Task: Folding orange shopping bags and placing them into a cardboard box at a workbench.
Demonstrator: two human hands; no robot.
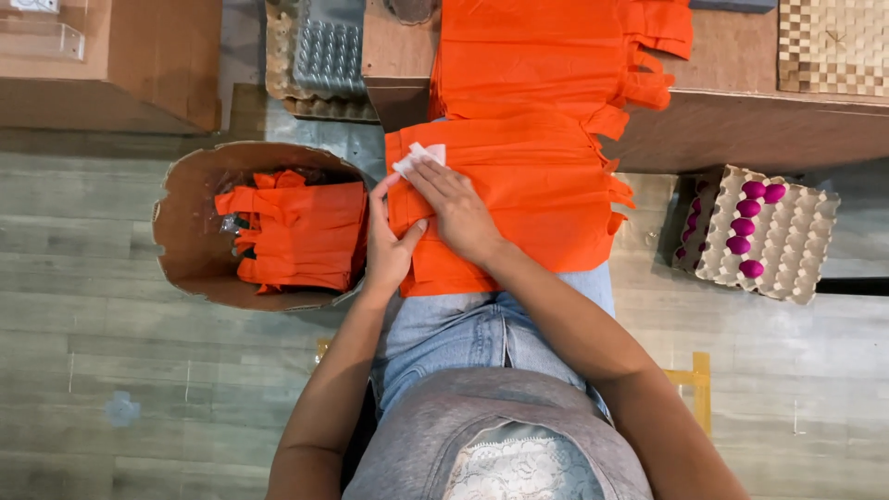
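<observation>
Starting at the far left, a cardboard box (111,56) stands on the grey plank floor (102,389). Next to it sits a round cardboard drum (190,255), open at the top, with a stack of folded orange bags (301,231) inside it against the right wall, their handle strips pointing left; the stack lies flat, which keeps the folds from springing open. Behind the drum, grey moulded trays (329,56) rest on a pulp tray.

The seated person's left hand (387,245) grips the left edge of an orange bag (519,199) spread across the lap. The thumb and fingers are closed on the fabric edge, apparently to hold the bag taut and stop it sliding. The right hand (458,213) lies flat on the bag near its upper left corner, fingers extended rather than clenched, the fingertips pressing a small white paper slip (419,156) against the fabric. The flat palm appears to steady the slip in position.

Beyond the lap, a second pile of orange bags (546,56) lies on the near edge of a cardboard-covered bench (741,120), within arm's reach.

At the right, a pulp egg tray (787,236) sits tilted on the floor beside the bench, holding a few magenta eggs (745,227) along its left columns; most cups are unfilled. A woven checked mat (833,46) occupies the bench's far right corner.
</observation>
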